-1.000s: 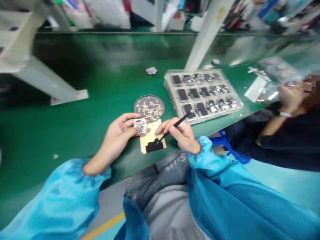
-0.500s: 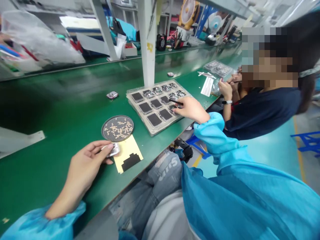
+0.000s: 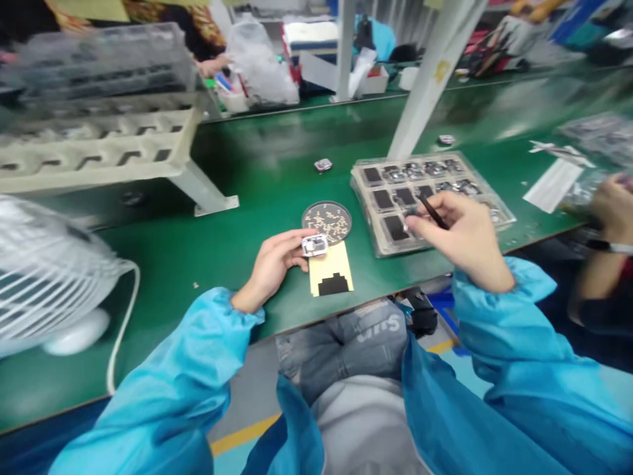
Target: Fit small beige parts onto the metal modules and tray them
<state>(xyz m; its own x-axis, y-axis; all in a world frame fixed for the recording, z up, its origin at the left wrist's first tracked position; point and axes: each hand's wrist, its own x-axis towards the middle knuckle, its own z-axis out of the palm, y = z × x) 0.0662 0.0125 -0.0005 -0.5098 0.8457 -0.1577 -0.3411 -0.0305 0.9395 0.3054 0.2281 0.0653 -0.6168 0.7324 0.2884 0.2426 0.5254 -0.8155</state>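
Observation:
My left hand (image 3: 274,260) pinches a small silver-white part (image 3: 314,245) just above a yellow sheet (image 3: 330,272) that carries a black stepped patch. My right hand (image 3: 457,231) is closed on black tweezers (image 3: 432,211) and hovers over the near edge of a clear blister tray (image 3: 497,212) that holds dark pads and shiny parts. A round mesh dish (image 3: 327,220) of small tan pieces lies behind the yellow sheet. Both arms wear blue sleeves.
A white fan (image 3: 47,277) with its cord stands at the left on the green table (image 3: 208,251). A white post (image 3: 430,79) rises behind the tray. A loose small part (image 3: 323,165) lies farther back. Another person's hand (image 3: 610,204) works at the right edge.
My right hand with the tweezers went from the yellow sheet out to the tray and has now drawn back to its near edge. The left hand kept hold of the small part. The camera swung left.

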